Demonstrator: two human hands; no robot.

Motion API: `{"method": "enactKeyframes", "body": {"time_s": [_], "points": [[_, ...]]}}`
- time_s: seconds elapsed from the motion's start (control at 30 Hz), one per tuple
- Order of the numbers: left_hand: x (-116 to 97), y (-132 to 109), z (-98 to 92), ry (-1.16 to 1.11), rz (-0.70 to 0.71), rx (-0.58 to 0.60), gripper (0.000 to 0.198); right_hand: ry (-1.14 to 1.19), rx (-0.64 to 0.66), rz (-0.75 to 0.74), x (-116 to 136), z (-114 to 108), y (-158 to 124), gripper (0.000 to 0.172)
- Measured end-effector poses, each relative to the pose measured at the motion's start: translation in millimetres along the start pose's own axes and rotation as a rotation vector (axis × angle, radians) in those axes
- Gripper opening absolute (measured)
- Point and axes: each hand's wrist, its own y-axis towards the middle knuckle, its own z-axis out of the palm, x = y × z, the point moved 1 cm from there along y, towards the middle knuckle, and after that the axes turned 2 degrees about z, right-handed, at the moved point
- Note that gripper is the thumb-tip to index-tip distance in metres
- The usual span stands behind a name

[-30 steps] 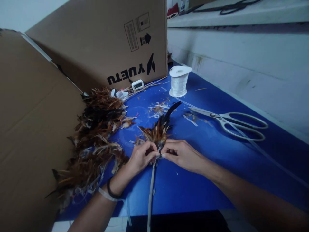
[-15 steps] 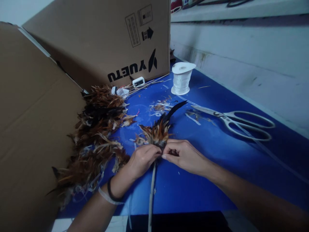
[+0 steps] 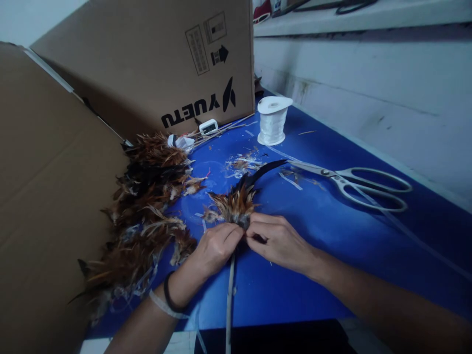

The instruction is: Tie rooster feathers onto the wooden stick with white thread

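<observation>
A small bunch of brown and black feathers (image 3: 236,201) lies on the blue table (image 3: 324,221), fixed to the top of a thin pale stick (image 3: 230,290) that runs back toward me. My left hand (image 3: 216,246) is closed, pinching the base of the bunch where it meets the stick. My right hand (image 3: 276,241) is closed too, its fingertips pressed against the same spot from the right. One long black feather (image 3: 263,169) sticks out of the bunch toward the scissors.
A heap of brown feathers (image 3: 147,206) lies to the left against a cardboard flap (image 3: 47,196). Behind stands a large cardboard box (image 3: 158,64). A white thread spool (image 3: 272,120), white-handled scissors (image 3: 361,184) and feather scraps (image 3: 243,164) lie on the table; a wall (image 3: 368,93) borders the right.
Both hands have stayed pinched at the base of the feather bunch, with only slight finger shifts. The view has wobbled a little.
</observation>
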Motion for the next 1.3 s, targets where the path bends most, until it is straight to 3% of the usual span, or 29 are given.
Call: {"method": "enactKeyframes", "body": {"time_s": [0.23,0.33,0.6,0.77,0.93,1.17,1.3], "points": [[6.6,-1.6,2.5,-0.190,-0.086,-0.138,0.012,0.099,0.017,0.057,-6.8,-8.9,2.6,0.008],[7.9,-1.8,1.2,-0.243,-0.115,-0.142,0.012,0.030,0.066,0.013,-9.1,-5.6,2.1,0.026],[8.3,-2.4,1.6,-0.253,-0.126,-0.141,0.010,-0.051,0.107,-0.039,-11.8,2.7,1.7,0.016],[8.2,-2.2,-0.3,-0.274,-0.174,-0.128,0.010,-0.087,0.046,-0.059,-8.0,1.6,3.8,0.014],[4.8,0.5,-6.7,-0.379,-0.348,-0.088,0.007,-0.123,-0.015,-0.098,-6.4,1.8,3.4,0.014],[10.5,-1.3,-0.2,-0.769,-0.691,-0.086,0.012,-0.186,0.056,-0.235,-8.3,5.8,2.8,0.016],[12.7,0.0,4.2,-0.932,-0.770,-0.108,0.013,-0.248,0.081,-0.281,-9.1,7.6,2.2,0.018]]}}
